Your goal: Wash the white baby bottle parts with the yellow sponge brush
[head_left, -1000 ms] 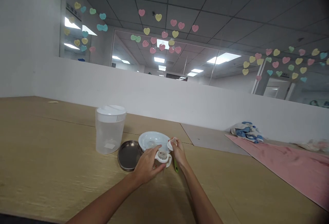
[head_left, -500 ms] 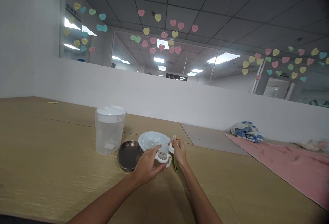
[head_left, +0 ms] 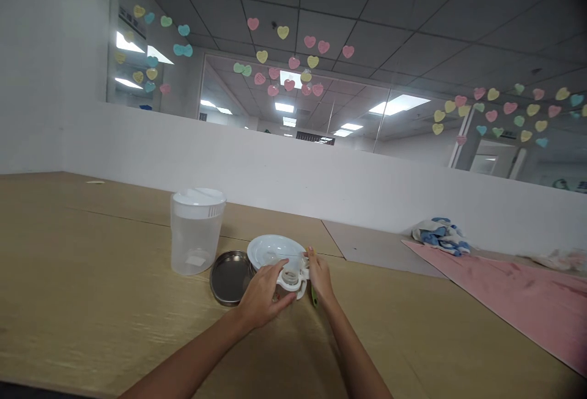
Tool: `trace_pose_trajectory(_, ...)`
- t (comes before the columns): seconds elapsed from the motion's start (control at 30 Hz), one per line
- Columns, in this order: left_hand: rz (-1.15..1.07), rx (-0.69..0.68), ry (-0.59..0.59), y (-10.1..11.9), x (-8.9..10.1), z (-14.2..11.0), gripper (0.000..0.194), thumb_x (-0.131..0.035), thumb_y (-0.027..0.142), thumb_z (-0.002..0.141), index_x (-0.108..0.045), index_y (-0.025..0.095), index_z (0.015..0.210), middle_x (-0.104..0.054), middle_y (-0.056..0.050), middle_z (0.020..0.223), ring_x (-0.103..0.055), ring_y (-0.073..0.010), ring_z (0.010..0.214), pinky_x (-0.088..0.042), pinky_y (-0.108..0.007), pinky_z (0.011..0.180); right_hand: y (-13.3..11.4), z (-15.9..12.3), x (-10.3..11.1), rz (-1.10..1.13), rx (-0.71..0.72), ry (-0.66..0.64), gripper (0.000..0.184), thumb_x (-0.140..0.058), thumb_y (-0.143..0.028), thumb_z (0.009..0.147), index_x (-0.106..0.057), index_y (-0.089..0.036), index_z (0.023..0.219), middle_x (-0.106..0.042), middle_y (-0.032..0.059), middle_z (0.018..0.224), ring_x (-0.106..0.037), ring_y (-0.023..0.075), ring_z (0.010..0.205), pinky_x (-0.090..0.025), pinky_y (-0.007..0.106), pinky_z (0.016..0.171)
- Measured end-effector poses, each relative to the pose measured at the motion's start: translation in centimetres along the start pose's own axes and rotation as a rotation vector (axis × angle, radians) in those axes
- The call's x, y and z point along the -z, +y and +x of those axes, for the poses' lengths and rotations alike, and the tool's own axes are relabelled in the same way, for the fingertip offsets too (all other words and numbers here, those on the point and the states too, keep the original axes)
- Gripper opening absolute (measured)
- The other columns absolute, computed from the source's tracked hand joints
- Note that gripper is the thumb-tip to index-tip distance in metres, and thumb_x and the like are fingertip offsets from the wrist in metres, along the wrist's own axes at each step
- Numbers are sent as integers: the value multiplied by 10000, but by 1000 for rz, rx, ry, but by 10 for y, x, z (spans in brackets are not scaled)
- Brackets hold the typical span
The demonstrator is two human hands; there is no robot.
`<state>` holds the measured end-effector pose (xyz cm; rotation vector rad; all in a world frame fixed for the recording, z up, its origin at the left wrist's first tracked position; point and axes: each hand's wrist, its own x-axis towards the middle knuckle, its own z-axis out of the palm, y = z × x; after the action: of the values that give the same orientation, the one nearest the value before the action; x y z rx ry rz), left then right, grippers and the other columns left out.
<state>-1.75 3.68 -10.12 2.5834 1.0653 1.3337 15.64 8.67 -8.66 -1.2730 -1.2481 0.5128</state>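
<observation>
My left hand (head_left: 263,294) is wrapped round a baby bottle (head_left: 290,278) with a white handled collar, its clear neck uncovered at the top. In my right hand (head_left: 320,275), pinched by the fingers, is a white bottle cap with a clear teat (head_left: 304,272), tipped on its side right beside the bottle's neck. Just behind both hands sits a pale blue bowl (head_left: 275,242) with something clear in it. A green handle (head_left: 314,296) shows under my right hand; what it belongs to is hidden.
Left of my hands lies a dark metal tray (head_left: 230,277). A clear plastic pitcher (head_left: 195,237) with a white lid stands farther left. On the right are a pink cloth (head_left: 504,289) and a crumpled blue-and-white cloth (head_left: 440,236). A white wall (head_left: 284,173) closes the table's back.
My right hand has turned the cap with the teat over and brought it slightly left, closer to the bottle's neck. The left hand and the bottle stay put.
</observation>
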Motion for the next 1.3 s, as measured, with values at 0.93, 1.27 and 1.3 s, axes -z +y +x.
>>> trace_pose_trajectory(0.93,103,35,296,-15,8,4,569,-529,422,793,-348,185,1278,-481,-131,1273,-424,-264,1186,-304,-443,996,9,6,-5,340,-87,-88,349,-578,-241,553,-636,-167,889,-663,38,850,-597,187,783,-462,274,689)
trace_pose_trajectory(1.27,268,667,1108,-76,53,17,776,-607,486,723,-238,174,1330,-299,-178,1370,-271,-333,1267,-217,-534,1010,4,3,1,-27,131,-31,344,-669,-327,557,-661,-184,869,-668,62,836,-592,215,765,-448,335,728)
trace_pose_trajectory(1.3,257,737,1134,-81,56,17,847,-642,503,683,-220,175,1339,-293,-185,1371,-276,-350,1258,-225,-551,998,2,3,3,-97,162,-10,330,-670,-346,564,-671,-190,855,-669,62,819,-586,222,763,-439,344,735)
